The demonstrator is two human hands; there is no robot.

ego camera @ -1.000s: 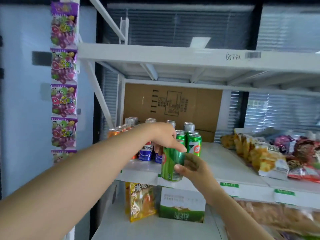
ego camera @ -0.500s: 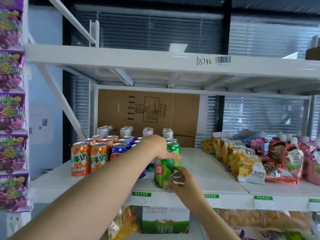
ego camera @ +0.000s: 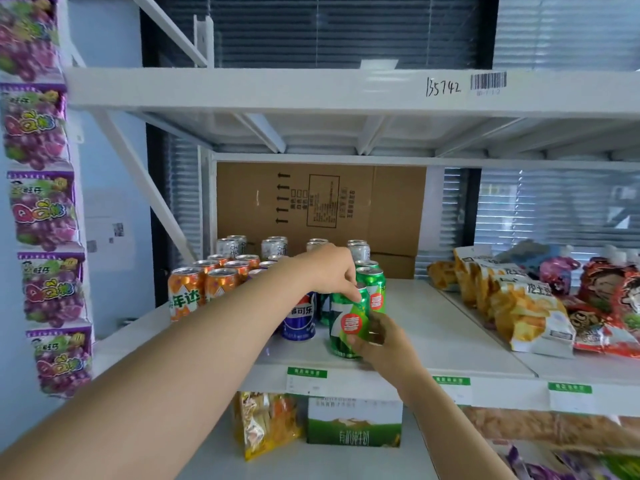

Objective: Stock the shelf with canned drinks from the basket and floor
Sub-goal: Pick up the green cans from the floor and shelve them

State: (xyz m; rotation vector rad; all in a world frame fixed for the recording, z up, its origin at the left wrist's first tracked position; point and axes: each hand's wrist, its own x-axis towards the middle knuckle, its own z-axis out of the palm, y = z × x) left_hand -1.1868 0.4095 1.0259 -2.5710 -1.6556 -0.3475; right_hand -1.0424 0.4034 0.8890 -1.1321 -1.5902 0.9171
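Note:
A green can (ego camera: 346, 323) stands near the front edge of the white shelf (ego camera: 450, 344). My left hand (ego camera: 330, 271) reaches over from the left and pinches the can's top rim. From below, my right hand (ego camera: 384, 341) grips the can's lower right side. Behind it stand more green cans (ego camera: 372, 289), a blue can (ego camera: 299, 318), orange cans (ego camera: 185, 294) and silver cans (ego camera: 275, 247) in rows. The basket and floor are out of view.
A cardboard box (ego camera: 381, 209) stands against the back of the shelf. Snack bags (ego camera: 526, 310) fill the shelf's right half. Purple candy packets (ego camera: 45, 209) hang down the left post. Below the shelf sit a green-white carton (ego camera: 353, 424) and a yellow bag (ego camera: 265, 424).
The green can went from held in the air before the shelf edge to standing on the shelf, both hands still on it. The view moved closer and lower.

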